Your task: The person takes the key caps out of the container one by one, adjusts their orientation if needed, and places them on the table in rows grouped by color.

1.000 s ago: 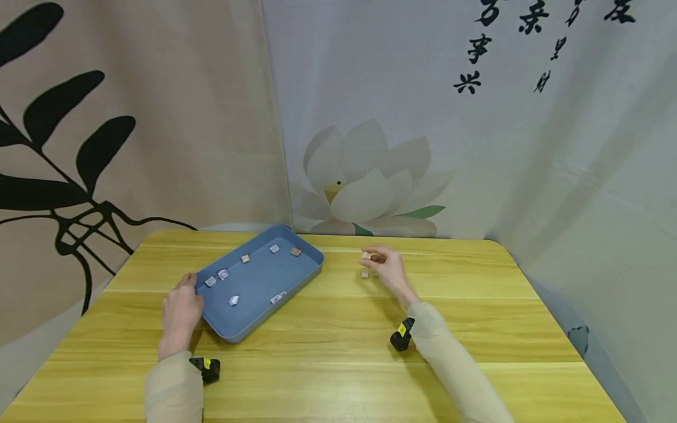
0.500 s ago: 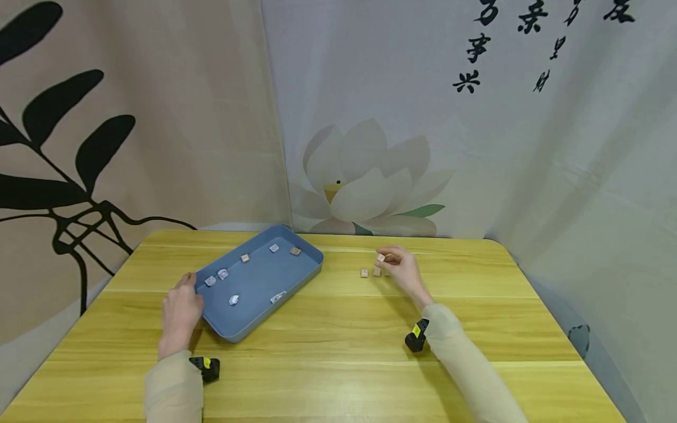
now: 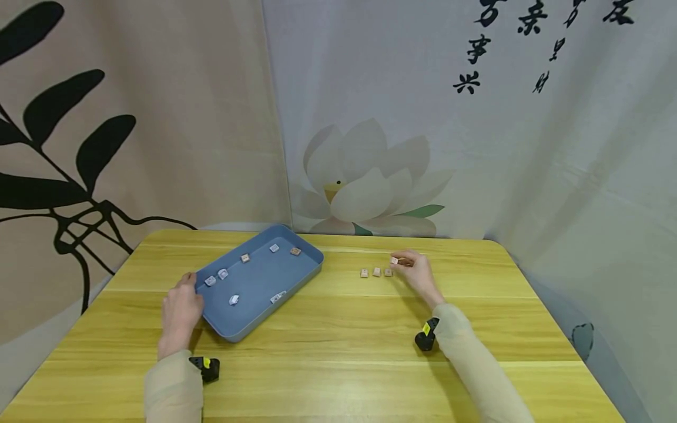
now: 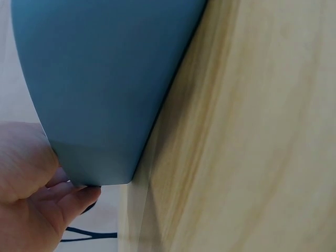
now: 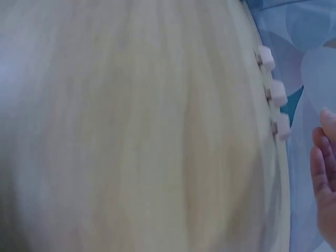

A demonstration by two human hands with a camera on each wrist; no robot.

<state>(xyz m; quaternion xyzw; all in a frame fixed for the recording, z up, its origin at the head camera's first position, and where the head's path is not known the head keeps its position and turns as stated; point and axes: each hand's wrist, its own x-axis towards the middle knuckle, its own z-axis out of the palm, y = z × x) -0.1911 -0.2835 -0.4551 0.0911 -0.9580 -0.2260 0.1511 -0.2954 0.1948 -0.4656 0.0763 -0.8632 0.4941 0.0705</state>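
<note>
My left hand point(image 3: 181, 311) grips the near left rim of a blue rectangular tray point(image 3: 254, 329); in the left wrist view its fingers point(image 4: 79, 202) bend round the tray's end. Several small pale blocks lie scattered in the tray, among them a brownish block point(image 3: 295, 251) and a white block point(image 3: 234, 300). Over the right part of the table, my right hand point(image 3: 415, 273) pinches one small pale block point(image 3: 394, 260) between thumb and fingertips. Just below it, three similar blocks stand in a row, from a left block point(image 3: 364, 273) through a middle block point(image 3: 376, 272) to a right block point(image 3: 388, 272).
The wooden table point(image 3: 328, 364) carries the tray at left and the row of blocks at right. A printed curtain point(image 3: 370, 88) hangs behind its far edge. Each wrist bears a small black camera, such as the right wrist camera point(image 3: 426, 335).
My right hand has shifted rightward along the row, carrying the pinched block, and the middle and right blocks have come into sight from behind it. The left hand and tray stay put.
</note>
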